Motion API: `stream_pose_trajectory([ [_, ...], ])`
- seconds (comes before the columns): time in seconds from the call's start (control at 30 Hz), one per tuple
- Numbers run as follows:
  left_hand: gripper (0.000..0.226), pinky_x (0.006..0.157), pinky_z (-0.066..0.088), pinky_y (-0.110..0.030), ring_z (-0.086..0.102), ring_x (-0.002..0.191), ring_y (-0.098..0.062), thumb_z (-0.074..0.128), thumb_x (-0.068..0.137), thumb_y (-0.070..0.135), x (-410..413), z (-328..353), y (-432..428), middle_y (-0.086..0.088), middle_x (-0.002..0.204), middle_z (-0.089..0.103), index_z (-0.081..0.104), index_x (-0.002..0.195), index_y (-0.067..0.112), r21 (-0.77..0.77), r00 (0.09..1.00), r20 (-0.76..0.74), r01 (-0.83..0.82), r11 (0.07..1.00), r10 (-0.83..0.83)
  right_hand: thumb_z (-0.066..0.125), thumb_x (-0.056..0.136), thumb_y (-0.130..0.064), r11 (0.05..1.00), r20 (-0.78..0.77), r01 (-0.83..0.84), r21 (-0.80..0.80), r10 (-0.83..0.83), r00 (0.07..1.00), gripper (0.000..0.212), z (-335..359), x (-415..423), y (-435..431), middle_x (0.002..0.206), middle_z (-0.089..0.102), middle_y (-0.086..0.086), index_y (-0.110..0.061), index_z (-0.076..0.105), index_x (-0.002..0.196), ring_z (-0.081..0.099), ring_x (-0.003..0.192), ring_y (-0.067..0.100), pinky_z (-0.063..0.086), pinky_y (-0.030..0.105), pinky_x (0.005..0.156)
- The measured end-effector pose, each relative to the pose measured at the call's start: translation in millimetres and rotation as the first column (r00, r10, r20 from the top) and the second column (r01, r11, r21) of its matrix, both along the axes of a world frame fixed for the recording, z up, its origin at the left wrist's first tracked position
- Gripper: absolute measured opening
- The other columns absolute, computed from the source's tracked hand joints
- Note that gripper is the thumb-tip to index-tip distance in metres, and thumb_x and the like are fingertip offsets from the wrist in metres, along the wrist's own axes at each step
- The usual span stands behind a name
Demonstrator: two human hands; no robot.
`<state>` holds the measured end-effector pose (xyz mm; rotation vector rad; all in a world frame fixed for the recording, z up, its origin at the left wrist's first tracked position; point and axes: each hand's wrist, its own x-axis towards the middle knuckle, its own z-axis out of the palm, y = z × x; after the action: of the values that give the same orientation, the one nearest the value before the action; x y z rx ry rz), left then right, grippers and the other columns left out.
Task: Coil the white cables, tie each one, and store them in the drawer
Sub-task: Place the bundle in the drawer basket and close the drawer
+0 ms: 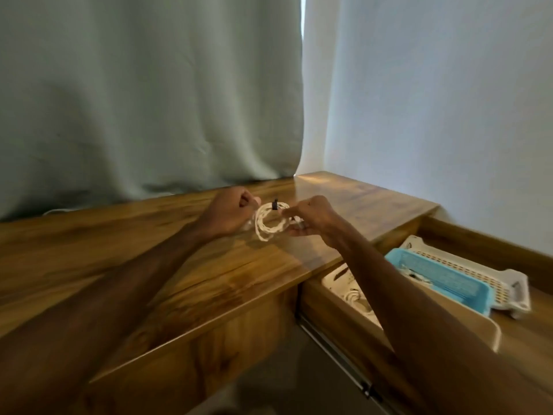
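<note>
Pinching the coiled white cable, the left hand and right hand hold it over the counter near its back edge; a black tie seemingly wraps its top.

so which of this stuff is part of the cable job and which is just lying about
Job:
coil, gripped by left hand and right hand
black tie on it
open drawer
cream tray holding a stored coil

Lying about:
blue basket
white basket
curtain
</note>
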<state>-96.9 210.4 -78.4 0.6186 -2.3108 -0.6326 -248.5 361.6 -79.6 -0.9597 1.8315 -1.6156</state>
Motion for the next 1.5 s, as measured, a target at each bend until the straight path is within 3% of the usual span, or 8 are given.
stream_pose_trajectory([
  [0.43,0.033,0.092,0.054,-0.041,0.058,0.106,-0.021,0.061,0.091,0.033,-204.7,-50.8,121.4,-0.006,0.122,0.062,0.065,0.118,0.015,-0.189,0.877,0.444,0.291,0.938,-0.183,0.082,0.080,-0.003,0.819,0.229,0.572,0.043,-0.565,0.792,0.025,-44.8,-187.6,165.8,0.101,0.069,0.025,0.007,0.063,0.093,0.073,0.083,0.035,0.059,0.030,0.049],
  [0.63,0.025,0.090,0.054,-0.041,0.054,0.108,-0.022,0.059,0.097,0.028,-259.2,-60.0,138.2,-0.008,0.120,0.057,0.063,0.117,0.014,-0.360,0.863,0.491,0.327,0.874,-0.121,0.083,0.080,-0.003,0.715,0.311,0.685,0.136,-0.688,0.656,0.026,-61.8,-257.0,204.0,0.103,0.066,0.023,0.004,0.061,0.093,0.069,0.082,0.032,0.063,0.037,0.063],
  [0.77,0.026,0.083,0.050,-0.035,0.054,0.106,-0.021,0.063,0.096,0.028,-270.8,-59.1,140.4,-0.008,0.115,0.058,0.068,0.115,0.011,-0.425,0.871,0.482,0.331,0.842,-0.099,0.082,0.081,0.000,0.689,0.324,0.701,0.186,-0.716,0.618,0.026,-71.7,-284.5,201.0,0.105,0.063,0.023,0.002,0.059,0.092,0.069,0.094,0.037,0.060,0.034,0.044],
  [0.87,0.026,0.083,0.050,-0.035,0.051,0.108,-0.021,0.061,0.096,0.029,-270.9,-65.2,136.8,-0.009,0.115,0.059,0.069,0.113,0.010,-0.437,0.881,0.463,0.327,0.838,-0.102,0.083,0.080,-0.001,0.688,0.281,0.685,0.241,-0.725,0.629,0.028,-78.3,-296.6,191.4,0.106,0.063,0.024,0.002,0.057,0.090,0.070,0.096,0.038,0.058,0.031,0.040],
  [1.0,0.033,0.089,0.053,-0.038,0.050,0.117,-0.021,0.058,0.098,0.031,-269.6,-71.7,135.6,-0.008,0.122,0.056,0.066,0.124,0.013,-0.451,0.892,0.439,0.320,0.833,-0.106,0.082,0.082,-0.004,0.689,0.147,0.643,0.334,-0.712,0.686,0.028,-91.7,-303.8,181.0,0.109,0.068,0.025,0.005,0.062,0.099,0.071,0.089,0.035,0.063,0.038,0.060],
  [1.1,0.033,0.088,0.053,-0.037,0.049,0.116,-0.020,0.059,0.098,0.032,-269.8,-71.3,134.7,-0.007,0.123,0.056,0.065,0.125,0.014,-0.446,0.892,0.439,0.321,0.836,-0.108,0.080,0.084,-0.010,0.626,-0.044,0.664,0.409,-0.713,0.700,0.027,-100.0,-302.6,179.9,0.095,0.068,0.019,-0.001,0.055,0.084,0.064,0.068,0.025,0.051,0.030,0.049],
  [1.23,0.035,0.090,0.054,-0.038,0.048,0.121,-0.021,0.057,0.100,0.030,-269.2,-74.6,135.0,-0.007,0.129,0.053,0.062,0.131,0.014,-0.460,0.891,0.443,0.322,0.828,-0.101,0.083,0.084,-0.020,0.564,-0.238,0.694,0.447,-0.673,0.700,0.033,-103.2,-300.3,183.2,0.095,0.065,0.017,-0.003,0.055,0.081,0.064,0.073,0.025,0.047,0.029,0.048],
  [1.5,0.033,0.098,0.051,-0.041,0.046,0.126,-0.021,0.057,0.100,0.030,-271.4,-72.4,137.8,-0.007,0.134,0.052,0.062,0.130,0.016,-0.405,0.876,0.475,0.301,0.864,-0.082,0.073,0.091,-0.012,0.581,-0.285,0.698,0.419,-0.645,0.709,0.016,-93.3,-293.5,199.7,0.098,0.069,0.017,-0.001,0.062,0.089,0.063,0.077,0.022,0.058,0.033,0.072],
])
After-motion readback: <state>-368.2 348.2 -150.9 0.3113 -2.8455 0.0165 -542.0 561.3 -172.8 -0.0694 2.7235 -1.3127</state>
